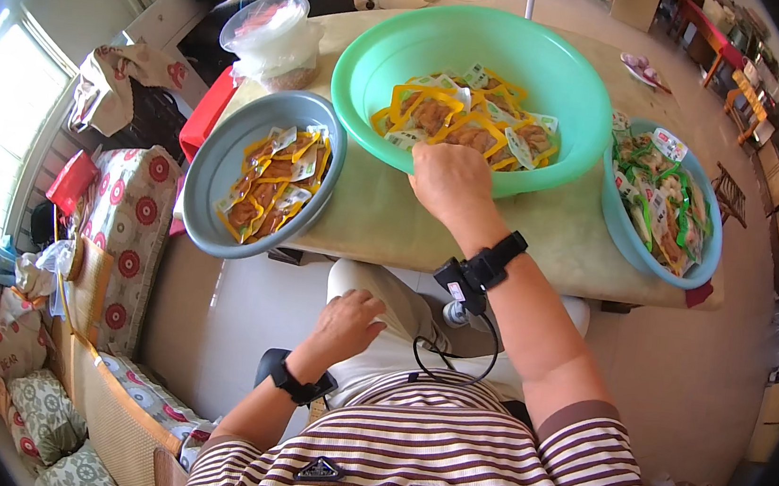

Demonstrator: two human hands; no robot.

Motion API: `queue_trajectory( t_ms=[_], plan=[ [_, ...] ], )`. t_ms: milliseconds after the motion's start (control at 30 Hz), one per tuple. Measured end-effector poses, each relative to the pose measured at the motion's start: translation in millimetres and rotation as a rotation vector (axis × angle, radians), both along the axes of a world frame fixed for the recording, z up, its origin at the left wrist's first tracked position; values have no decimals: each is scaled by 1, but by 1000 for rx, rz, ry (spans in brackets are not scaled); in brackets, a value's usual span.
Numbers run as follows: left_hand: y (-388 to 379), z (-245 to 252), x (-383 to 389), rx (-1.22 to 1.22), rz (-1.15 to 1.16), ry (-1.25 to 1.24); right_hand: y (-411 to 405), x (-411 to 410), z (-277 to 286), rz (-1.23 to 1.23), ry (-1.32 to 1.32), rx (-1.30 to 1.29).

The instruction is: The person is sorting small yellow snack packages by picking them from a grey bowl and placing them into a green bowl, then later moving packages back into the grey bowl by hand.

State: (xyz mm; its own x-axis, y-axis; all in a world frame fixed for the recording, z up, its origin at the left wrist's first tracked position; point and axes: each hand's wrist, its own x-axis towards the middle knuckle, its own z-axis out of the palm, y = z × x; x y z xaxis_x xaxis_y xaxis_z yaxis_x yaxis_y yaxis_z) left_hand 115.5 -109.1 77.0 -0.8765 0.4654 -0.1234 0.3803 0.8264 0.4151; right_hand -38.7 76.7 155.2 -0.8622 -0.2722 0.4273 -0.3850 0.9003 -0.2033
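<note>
A large light-green plastic basin stands before me on the table, with a pile of yellow-edged clear food packets in it. The food inside looks brown. My right hand, its fingers curled, is at the near rim of this basin, beside the packets. Its fingertips are hidden from me, so whether it holds a packet cannot be told. My left hand is low over my left thigh, with nothing in it and the fingers slightly bent. To the left, a grey-blue basin holds several similar packets.
On the table, a light-blue basin at right holds green-edged packets. Stacked clear plastic tubs stand at the back left. A small plate bears purplish bulbs. A black cable hangs from my right wrist device.
</note>
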Motion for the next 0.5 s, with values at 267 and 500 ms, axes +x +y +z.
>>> queue_trajectory(
  t_ms=[267, 500],
  plan=[
    [-30, 56, -55, -93, 336, 671, 11, -55, -7, -95, -3, -8],
    [-48, 50, -107, -362, 565, 248, 15, -88, -7, -98, -3, 76]
  ],
)
